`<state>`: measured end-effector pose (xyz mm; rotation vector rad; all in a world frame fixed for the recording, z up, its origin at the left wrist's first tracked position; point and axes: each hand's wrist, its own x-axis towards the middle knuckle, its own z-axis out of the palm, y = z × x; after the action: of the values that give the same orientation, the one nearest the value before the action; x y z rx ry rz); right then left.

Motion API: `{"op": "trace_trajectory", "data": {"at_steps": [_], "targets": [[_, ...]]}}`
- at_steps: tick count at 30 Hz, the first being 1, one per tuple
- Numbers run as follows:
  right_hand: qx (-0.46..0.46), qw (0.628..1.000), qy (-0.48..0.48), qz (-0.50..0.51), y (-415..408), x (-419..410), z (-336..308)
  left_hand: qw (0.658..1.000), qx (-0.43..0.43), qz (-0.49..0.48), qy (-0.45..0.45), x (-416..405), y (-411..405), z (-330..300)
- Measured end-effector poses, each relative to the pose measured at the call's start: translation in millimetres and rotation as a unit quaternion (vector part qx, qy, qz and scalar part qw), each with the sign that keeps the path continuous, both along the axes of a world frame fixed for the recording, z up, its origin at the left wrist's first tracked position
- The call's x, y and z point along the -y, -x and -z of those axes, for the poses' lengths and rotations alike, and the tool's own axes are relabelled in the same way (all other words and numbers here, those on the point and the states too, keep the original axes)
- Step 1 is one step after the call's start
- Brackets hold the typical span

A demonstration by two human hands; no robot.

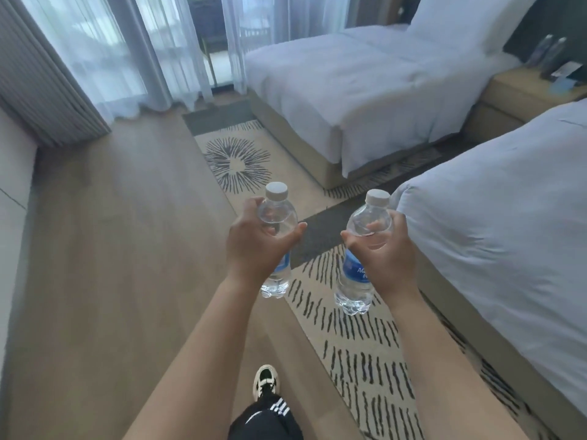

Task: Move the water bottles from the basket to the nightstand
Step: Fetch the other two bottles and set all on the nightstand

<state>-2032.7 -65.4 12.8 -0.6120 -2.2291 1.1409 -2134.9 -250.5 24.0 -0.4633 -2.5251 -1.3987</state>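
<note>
I am carrying two clear plastic water bottles, upright, left fingers (254, 230) wrapping one (277, 236), right fingers (386, 239) the other (360, 265); the pale wooden nightstand (521, 93) is lying far ahead-right, seemingly nearer my right hand.

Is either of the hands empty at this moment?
No: the left hand grips one water bottle and the right hand grips another.

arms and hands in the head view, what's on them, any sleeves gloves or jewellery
Both forearms are bare, with no sleeves in view. The left hand and right hand wear no gloves, and no rings, watch or bracelet show on the visible sides.
</note>
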Motion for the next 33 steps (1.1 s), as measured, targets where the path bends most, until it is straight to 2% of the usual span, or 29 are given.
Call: {"op": "trace_trajectory", "data": {"at_steps": [6,15,22,27,33], "targets": [[0.005,0.997,0.025,0.066,112,-19,-5,0.999,0.014,0.034,0.001,-19,137,-10],[0.014,0.988,0.026,0.149,218,-95,1,0.997,0.033,0.075,-0.014,-108,270,4],[-0.008,0.978,0.034,0.206,315,-205,9,0.988,0.056,0.144,-0.026,-231,383,16],[-0.012,0.969,0.022,0.247,379,-305,-9,0.983,0.030,0.180,0.009,-349,460,1],[-0.018,0.949,0.021,0.314,432,-403,-23,0.972,0.049,0.230,0.007,-463,531,-9]]}}
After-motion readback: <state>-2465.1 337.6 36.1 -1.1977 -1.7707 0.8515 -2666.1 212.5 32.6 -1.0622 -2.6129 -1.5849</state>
